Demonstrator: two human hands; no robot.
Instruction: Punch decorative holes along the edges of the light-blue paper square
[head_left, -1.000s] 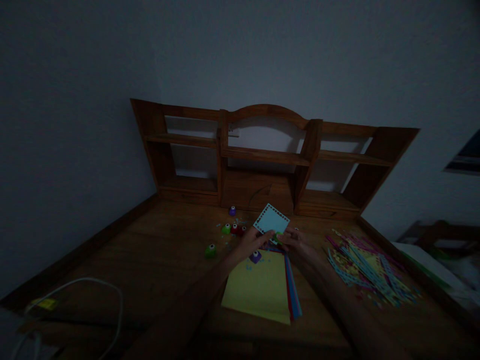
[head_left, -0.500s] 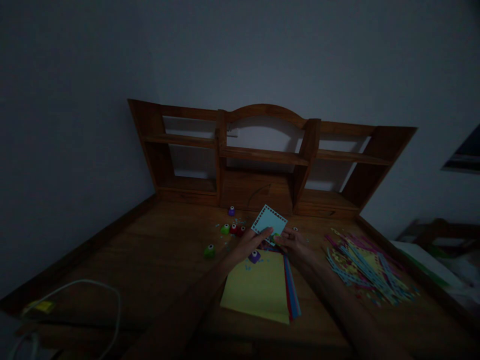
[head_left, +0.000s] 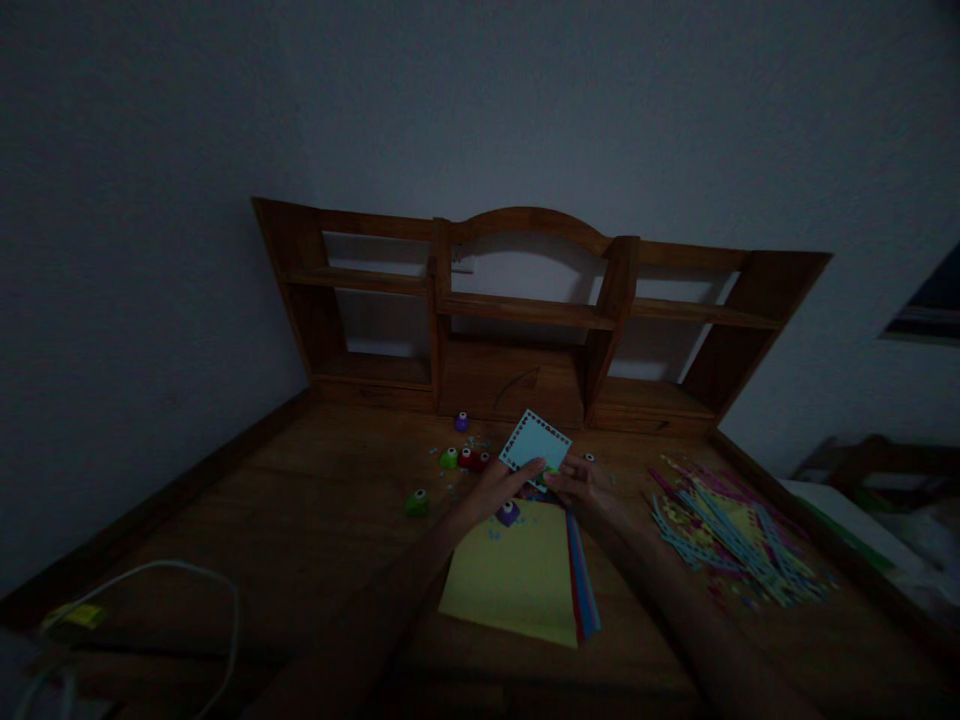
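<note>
A light-blue sheet of paper (head_left: 535, 440) with small holes punched along its edges is held up over the desk. My left hand (head_left: 504, 482) pinches its lower left side, thumb on top. My right hand (head_left: 581, 480) is closed around a small green craft punch (head_left: 551, 474) at the sheet's lower right edge; the fingers partly hide it. Below the hands lies a stack of coloured paper with a yellow sheet (head_left: 514, 580) on top. A purple punch with an eye (head_left: 508, 513) sits on the stack's upper edge, with blue cut-out bits near it.
Several eye-topped punches stand left of the hands, among them a green one (head_left: 418, 502), a red one (head_left: 466, 457) and a purple one (head_left: 461, 422). Cut paper strips (head_left: 731, 530) are heaped at the right. A wooden shelf (head_left: 517, 312) lines the back; a white cable (head_left: 236, 620) loops front left.
Both hands stay on the sheet and the green punch, nearly in place. The whole view has shifted very slightly.
</note>
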